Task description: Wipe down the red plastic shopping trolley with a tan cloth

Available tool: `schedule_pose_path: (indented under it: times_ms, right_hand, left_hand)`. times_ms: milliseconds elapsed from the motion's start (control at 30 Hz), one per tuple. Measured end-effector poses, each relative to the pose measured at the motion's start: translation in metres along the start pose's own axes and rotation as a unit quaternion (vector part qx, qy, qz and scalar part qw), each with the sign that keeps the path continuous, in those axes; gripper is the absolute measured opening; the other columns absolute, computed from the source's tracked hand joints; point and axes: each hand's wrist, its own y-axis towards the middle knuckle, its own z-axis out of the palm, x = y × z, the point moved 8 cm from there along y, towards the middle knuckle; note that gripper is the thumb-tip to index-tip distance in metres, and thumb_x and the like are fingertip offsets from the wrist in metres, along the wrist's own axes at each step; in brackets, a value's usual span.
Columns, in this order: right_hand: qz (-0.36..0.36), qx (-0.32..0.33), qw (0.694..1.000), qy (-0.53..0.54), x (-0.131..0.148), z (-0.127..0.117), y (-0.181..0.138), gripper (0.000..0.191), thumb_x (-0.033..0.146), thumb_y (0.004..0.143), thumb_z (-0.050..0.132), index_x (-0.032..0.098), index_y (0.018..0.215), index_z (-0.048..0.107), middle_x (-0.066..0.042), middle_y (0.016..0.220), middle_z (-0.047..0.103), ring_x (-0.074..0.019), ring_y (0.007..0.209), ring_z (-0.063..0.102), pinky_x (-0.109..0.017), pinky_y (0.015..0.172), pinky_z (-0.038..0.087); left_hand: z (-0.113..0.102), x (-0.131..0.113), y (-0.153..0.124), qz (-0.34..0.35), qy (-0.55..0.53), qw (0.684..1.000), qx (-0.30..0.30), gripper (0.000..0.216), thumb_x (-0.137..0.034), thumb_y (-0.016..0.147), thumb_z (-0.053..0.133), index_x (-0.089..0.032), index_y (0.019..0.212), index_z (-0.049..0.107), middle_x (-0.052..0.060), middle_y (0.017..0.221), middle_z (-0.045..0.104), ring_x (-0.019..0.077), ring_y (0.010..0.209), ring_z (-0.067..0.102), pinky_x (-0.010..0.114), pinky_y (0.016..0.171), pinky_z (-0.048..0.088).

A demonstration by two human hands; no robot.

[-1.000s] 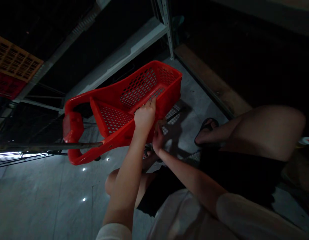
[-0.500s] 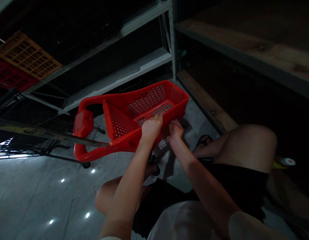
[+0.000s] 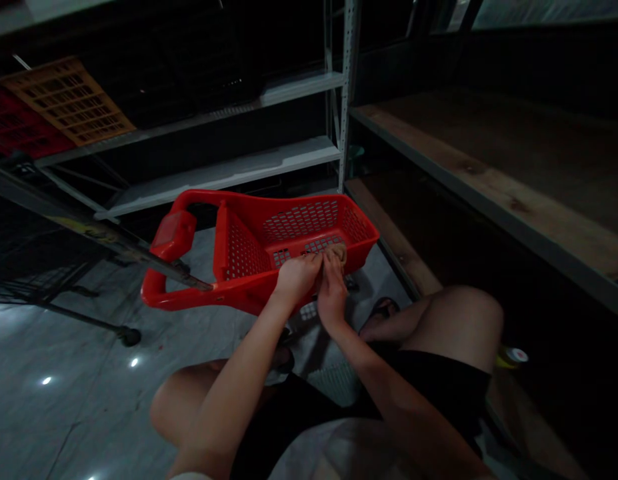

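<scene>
A red plastic shopping-cart basket (image 3: 249, 257) with perforated walls sits tilted in front of me in dim light. My left hand (image 3: 296, 277) grips its near rim, fingers curled over the edge. My right hand (image 3: 333, 293) is right beside it at the same rim, fingers pressed on a small tan thing (image 3: 336, 252), perhaps a cloth, lying on the rim. I am crouched, with both knees showing below my arms.
A grey metal shelf rack (image 3: 223, 173) runs behind the basket, with an orange crate (image 3: 69, 100) and a red crate (image 3: 13, 127) on it. Wooden shelves (image 3: 493, 193) stand at the right. A dark cart frame (image 3: 79, 313) stands at the left on the shiny tiled floor.
The view has tipped up and the basket now sits more level. My right hand has risen from under the basket to its near rim, beside my left hand.
</scene>
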Motion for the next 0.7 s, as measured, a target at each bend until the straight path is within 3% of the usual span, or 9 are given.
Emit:
schedule_pose_path:
  times_ms: [100, 233, 467, 567, 700]
  right_hand:
    - [-0.092, 0.084, 0.989, -0.084, 0.009, -0.018, 0.004, 0.065, 0.008, 0.1, 0.038, 0.027, 0.158, 0.06, -0.008, 0.164, 0.058, -0.0227, 0.159, 0.047, -0.056, 0.136, 0.035]
    - [-0.181, 0.14, 0.954, -0.196, -0.007, -0.063, 0.034, 0.069, 0.001, 0.095, 0.041, 0.026, 0.155, 0.063, -0.007, 0.162, 0.06, -0.0228, 0.156, 0.051, -0.057, 0.137, 0.032]
    - [-0.1, 0.086, 0.963, -0.236, -0.072, -0.138, 0.093, 0.058, 0.006, 0.089, 0.043, 0.017, 0.134, 0.076, -0.016, 0.143, 0.073, -0.0278, 0.149, 0.058, -0.051, 0.125, 0.049]
    - [-0.105, 0.085, 0.965, -0.225, -0.069, -0.14, 0.084, 0.05, 0.011, 0.092, 0.044, 0.019, 0.129, 0.078, -0.015, 0.137, 0.075, -0.029, 0.144, 0.061, -0.051, 0.123, 0.05]
    - [-0.161, 0.091, 0.948, -0.259, -0.017, -0.108, 0.045, 0.048, 0.01, 0.09, 0.048, 0.016, 0.13, 0.074, -0.014, 0.134, 0.076, -0.0306, 0.127, 0.067, -0.055, 0.124, 0.045]
  left_hand:
    - [-0.001, -0.001, -0.004, -0.005, -0.01, 1.0, -0.011, 0.033, -0.018, 0.111, 0.048, -0.02, 0.137, 0.069, 0.012, 0.123, 0.081, 0.0238, 0.108, 0.081, 0.032, 0.089, 0.065]
    - [0.001, -0.005, -0.011, 0.009, -0.006, 0.999, -0.032, 0.039, -0.018, 0.11, 0.05, -0.022, 0.146, 0.067, 0.011, 0.126, 0.081, 0.0254, 0.108, 0.082, 0.035, 0.088, 0.067]
    - [0.001, -0.015, -0.021, 0.107, -0.003, 0.992, -0.069, 0.051, -0.007, 0.102, 0.061, -0.018, 0.152, 0.063, 0.014, 0.132, 0.08, 0.0222, 0.112, 0.081, 0.032, 0.093, 0.067]
    - [0.001, -0.016, -0.028, 0.149, 0.004, 0.986, -0.078, 0.05, -0.006, 0.102, 0.059, -0.017, 0.151, 0.063, 0.012, 0.133, 0.08, 0.021, 0.113, 0.081, 0.031, 0.093, 0.066]
    - [0.001, -0.01, -0.035, 0.169, 0.002, 0.982, -0.084, 0.048, -0.008, 0.103, 0.06, -0.019, 0.15, 0.062, 0.009, 0.131, 0.081, 0.0193, 0.11, 0.081, 0.03, 0.092, 0.065]
